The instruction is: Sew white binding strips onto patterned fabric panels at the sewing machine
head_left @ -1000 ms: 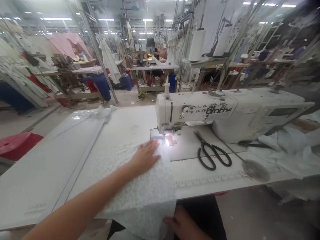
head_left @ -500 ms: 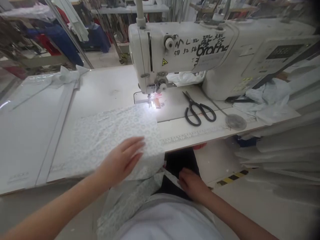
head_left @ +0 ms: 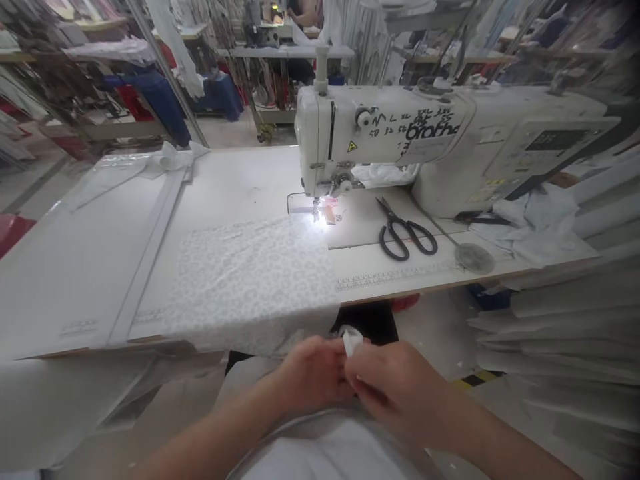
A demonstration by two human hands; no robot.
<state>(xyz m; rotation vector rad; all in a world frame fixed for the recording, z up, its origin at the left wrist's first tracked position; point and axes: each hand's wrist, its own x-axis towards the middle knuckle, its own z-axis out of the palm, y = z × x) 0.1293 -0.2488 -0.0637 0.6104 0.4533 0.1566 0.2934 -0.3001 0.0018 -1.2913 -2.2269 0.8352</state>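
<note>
A pale grey-and-white patterned fabric [head_left: 255, 273] lies flat on the sewing table, its far right corner at the lit needle of the sewing machine [head_left: 316, 210]. Its near side hangs over the front edge. Below that edge, above the lap, my left hand [head_left: 317, 373] and my right hand [head_left: 400, 380] meet. Between their fingertips sticks up a small white fabric strip [head_left: 351, 340]. My right hand pinches it, thumb on top. The left fingers are curled at the same strip and partly hidden behind the right hand.
Black-handled scissors [head_left: 407, 230] lie right of the needle, beyond a measuring scale [head_left: 395, 275] along the table edge. A round grey disc [head_left: 474, 258] and crumpled white fabric [head_left: 537, 220] are farther right. A long ruler-like strip [head_left: 150, 260] lies at left.
My left hand has left the fabric on the table and come down right to my right hand. The white strip now shows between both hands. The view has tilted up.
</note>
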